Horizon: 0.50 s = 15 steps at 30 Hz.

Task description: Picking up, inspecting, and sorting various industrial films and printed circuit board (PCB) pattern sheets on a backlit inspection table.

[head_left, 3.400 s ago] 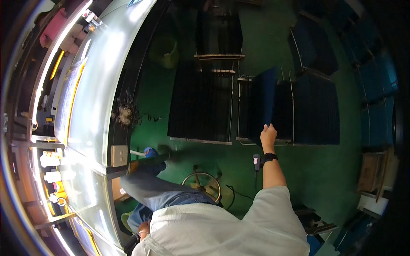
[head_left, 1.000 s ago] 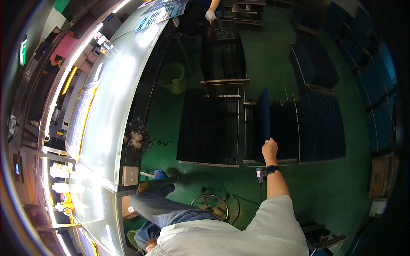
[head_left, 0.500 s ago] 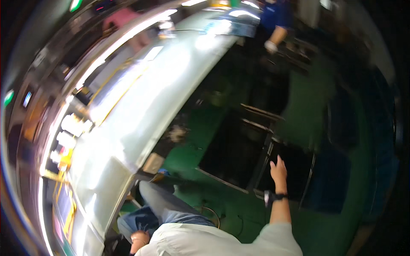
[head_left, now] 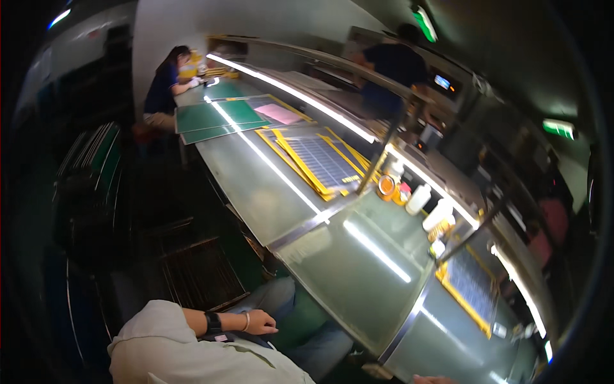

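Note:
My left hand (head_left: 261, 322) rests over my lap, fingers curled in, with nothing visible in them. A black band and a pale bracelet circle that wrist. At the lower edge a sliver of my right hand (head_left: 433, 379) shows beside the near end of the workbench (head_left: 345, 275); its fingers are mostly out of the picture. The bench has a smooth grey-green top that mirrors the lamps. Small bottles and jars, among them a white bottle (head_left: 419, 199) and an orange-lidded jar (head_left: 386, 186), stand along its back edge, beyond both hands.
Yellow-edged grid sheets (head_left: 320, 160) lie stacked on the bench, with another sheet (head_left: 470, 288) at right. Green panels (head_left: 224, 115) and a pink sheet (head_left: 279, 114) are farther along. One person (head_left: 163, 86) sits at the far end; another (head_left: 393, 77) stands behind. Panel racks (head_left: 93, 160) stand left.
My view has swung from the dark floor on the right to the bench. My right arm, earlier stretched outward, is now at the lower edge; my left forearm lies across my lap.

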### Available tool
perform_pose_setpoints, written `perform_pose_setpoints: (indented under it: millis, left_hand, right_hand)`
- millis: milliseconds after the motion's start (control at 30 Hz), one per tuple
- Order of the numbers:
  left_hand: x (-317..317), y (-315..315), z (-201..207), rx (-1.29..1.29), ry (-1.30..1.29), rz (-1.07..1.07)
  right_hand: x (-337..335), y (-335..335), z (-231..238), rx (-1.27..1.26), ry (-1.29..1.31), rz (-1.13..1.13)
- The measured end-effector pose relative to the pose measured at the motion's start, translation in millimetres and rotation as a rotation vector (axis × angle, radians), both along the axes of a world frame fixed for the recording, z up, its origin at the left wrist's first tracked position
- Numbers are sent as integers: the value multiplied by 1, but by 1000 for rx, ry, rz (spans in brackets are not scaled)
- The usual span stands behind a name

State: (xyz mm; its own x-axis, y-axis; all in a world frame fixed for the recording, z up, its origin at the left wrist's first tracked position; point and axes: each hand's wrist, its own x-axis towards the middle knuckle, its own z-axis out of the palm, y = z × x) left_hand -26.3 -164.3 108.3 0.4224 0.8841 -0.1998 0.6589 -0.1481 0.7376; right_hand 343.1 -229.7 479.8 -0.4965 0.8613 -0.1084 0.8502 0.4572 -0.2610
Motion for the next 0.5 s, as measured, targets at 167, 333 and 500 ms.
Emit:
perform_pose_setpoints:
  millis: [167, 333, 500]
  left_hand:
    - [-58, 51, 35, 721, 5, 624]
    - [-146, 152, 73, 918, 326, 871]
    - [-160, 210, 45, 587, 596, 814]
  right_hand:
    - [-67, 118, 78, 144, -283, 176]
    - [-198, 343, 78, 699, -240, 411]
    - [-314, 570, 1, 791, -98, 318]
